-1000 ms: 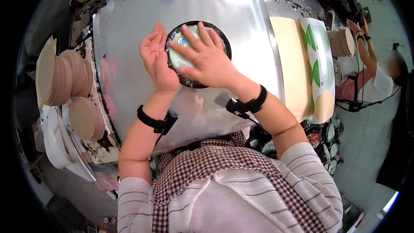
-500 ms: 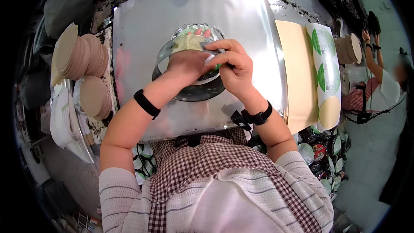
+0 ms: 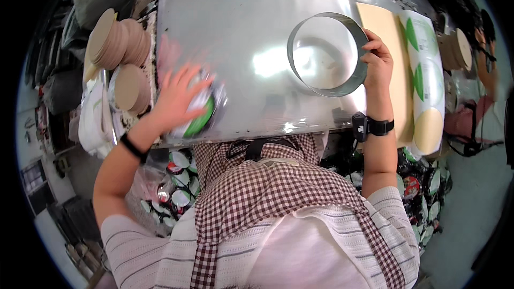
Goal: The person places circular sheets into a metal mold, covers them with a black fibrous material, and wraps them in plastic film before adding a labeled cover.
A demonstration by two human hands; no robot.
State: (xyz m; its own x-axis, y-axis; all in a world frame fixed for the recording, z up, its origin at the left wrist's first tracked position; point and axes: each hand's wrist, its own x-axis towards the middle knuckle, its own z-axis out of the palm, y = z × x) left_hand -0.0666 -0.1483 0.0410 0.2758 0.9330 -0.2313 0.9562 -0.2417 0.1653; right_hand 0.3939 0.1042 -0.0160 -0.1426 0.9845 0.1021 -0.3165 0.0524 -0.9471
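Note:
My right hand (image 3: 379, 63) grips the right side of a wide grey metal ring (image 3: 355, 79), fingers over its rim and thumb against the wall. The ring is tilted at the right part of the metal tabletop (image 3: 241, 32), and the tabletop shows through it. At the left front edge my left hand (image 3: 179, 95) is spread out, fingers apart and somewhat blurred. It lies against a round, shiny, clear-wrapped disc-shaped pack (image 3: 201, 120) with a green and white label. The pack is smeared by motion, and the hand covers part of it.
Stacks of round brown cardboard discs (image 3: 131, 88) stand left of the tabletop. Along the right lie cream paper sheets (image 3: 384, 48) and a strip of round green-and-white labels (image 3: 425, 75). Below the front edge are many wrapped discs (image 3: 181, 198). Another person's arm (image 3: 486, 67) shows at far right.
My hands have parted. The ring has gone right in my right hand, off the clear-wrapped pack; my left hand and the pack have moved to the left front edge.

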